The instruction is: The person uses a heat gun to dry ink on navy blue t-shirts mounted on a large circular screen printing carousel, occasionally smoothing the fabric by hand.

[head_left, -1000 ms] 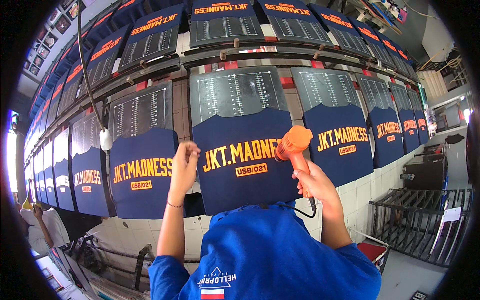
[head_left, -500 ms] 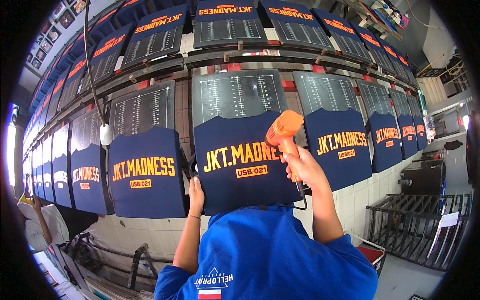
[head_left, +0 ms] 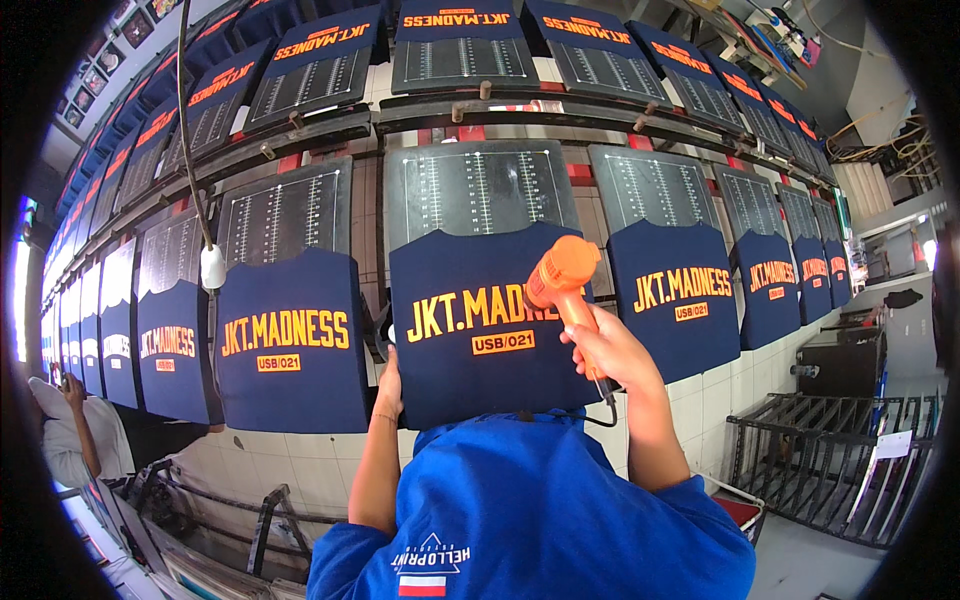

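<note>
In my right hand [head_left: 610, 355] is an orange heat gun [head_left: 562, 275], my fingers wrapped round its handle. It is held over the right part of the orange print on a navy T-shirt [head_left: 460, 385], hiding the last letters. A black cord [head_left: 608, 412] loops from the handle toward my blue shirt. The T-shirt lies flat on a dark printing board [head_left: 480, 185] with white ruled scales, whose upper part is bare. My left hand [head_left: 388, 385] rests along the left edge of this board, fingers stretched out and the thumb hidden.
Similar boards with printed navy shirts stand on both sides, such as one at left [head_left: 285, 385] and one at right [head_left: 675, 325]. A far row sits behind a dark rail [head_left: 590, 117]. A white cable socket [head_left: 211, 267] hangs at left. Another person's arm [head_left: 85, 430] shows far left; a black rack [head_left: 820, 465] stands right.
The heat gun in my right hand has moved a little left and down over the print. My left hand stays at the board's edge. The other person's hand at far left has risen slightly.
</note>
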### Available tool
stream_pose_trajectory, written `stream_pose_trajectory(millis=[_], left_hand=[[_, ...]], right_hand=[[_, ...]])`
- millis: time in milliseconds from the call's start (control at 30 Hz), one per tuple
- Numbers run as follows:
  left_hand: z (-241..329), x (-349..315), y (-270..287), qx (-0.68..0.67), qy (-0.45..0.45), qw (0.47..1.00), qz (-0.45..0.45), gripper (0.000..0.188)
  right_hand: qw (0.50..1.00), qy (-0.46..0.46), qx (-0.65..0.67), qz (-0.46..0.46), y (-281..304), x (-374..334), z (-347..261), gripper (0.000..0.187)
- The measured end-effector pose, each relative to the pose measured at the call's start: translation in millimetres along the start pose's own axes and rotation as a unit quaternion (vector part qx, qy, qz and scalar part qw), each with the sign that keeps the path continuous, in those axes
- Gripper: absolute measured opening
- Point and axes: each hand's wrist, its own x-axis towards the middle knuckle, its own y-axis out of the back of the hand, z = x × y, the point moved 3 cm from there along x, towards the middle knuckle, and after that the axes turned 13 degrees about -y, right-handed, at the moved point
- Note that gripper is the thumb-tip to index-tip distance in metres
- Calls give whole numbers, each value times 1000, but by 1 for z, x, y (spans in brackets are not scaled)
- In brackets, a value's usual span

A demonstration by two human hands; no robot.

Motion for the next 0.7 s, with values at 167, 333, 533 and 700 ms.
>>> stream_pose_trajectory(millis=[167, 333, 533, 700], left_hand=[[-2, 10, 10, 57, -43, 997, 4, 68], [-4, 5, 16, 72, -68, 995, 28, 64], [-11, 6, 20, 89, -101, 990, 38, 60], [-12, 8, 17, 113, -123, 986, 23, 56]], right_hand=[[998, 40, 43, 10, -11, 22, -13, 32], [1000, 1, 12, 7, -10, 11, -10, 36], [999, -40, -20, -12, -11, -15, 13, 39], [999, -34, -2, -30, -19, -17, 18, 40]])
